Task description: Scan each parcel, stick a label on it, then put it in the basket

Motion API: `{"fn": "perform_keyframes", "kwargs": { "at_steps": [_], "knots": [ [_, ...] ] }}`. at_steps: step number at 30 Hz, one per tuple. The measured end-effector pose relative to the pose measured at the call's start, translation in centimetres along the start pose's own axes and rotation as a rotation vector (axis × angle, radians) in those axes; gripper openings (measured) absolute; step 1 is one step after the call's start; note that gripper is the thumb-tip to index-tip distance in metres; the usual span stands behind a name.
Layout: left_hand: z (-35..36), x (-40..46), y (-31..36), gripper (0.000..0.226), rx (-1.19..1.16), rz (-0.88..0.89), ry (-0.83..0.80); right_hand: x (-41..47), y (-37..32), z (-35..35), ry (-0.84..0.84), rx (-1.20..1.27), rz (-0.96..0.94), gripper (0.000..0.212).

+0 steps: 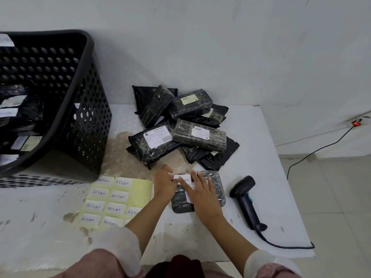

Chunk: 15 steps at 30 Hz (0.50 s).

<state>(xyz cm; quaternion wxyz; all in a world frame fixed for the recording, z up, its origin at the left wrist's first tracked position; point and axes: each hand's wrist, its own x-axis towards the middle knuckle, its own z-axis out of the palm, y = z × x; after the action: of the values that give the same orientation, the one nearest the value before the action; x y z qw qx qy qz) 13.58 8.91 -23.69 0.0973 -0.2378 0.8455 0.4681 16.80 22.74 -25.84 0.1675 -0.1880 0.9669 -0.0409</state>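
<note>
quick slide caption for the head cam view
Both hands, left and right, press a RETURN label onto a parcel beside the scanner.

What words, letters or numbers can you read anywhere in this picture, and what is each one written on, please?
"RETURN": handwritten on each white sticker of the label sheet.
"RETURN", partly covered: on the label that both hands press onto the near parcel.
"B": shipping label of a parcel in the pile; its other print is too blurred.
"A": label of the neighbouring parcel; the rest is unreadable.
Labels in the basket: illegible.
</note>
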Motion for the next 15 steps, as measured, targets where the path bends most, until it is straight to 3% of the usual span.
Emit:
{"fn": "perform_keyframes", "kwargs": {
  "at_steps": [9,12,15],
  "knots": [
    [-0.1,-0.1,0.2,0.034,0.033,0.055,0.035,0.7,-1.6,-0.9,-0.010,-0.040,0.079,0.068],
    [-0.1,-0.1,-0.1,0.044,0.051,0.020,0.021,-0.2,-1.8,-0.6,0.104,-0.046,0.108,0.068],
    [-0.8,-0.2,-0.1,0.056,0.389,0.024,0.028,-0.5,-1.7,-0.1,0.145,-0.047,0.114,0.067]
  ]
}}
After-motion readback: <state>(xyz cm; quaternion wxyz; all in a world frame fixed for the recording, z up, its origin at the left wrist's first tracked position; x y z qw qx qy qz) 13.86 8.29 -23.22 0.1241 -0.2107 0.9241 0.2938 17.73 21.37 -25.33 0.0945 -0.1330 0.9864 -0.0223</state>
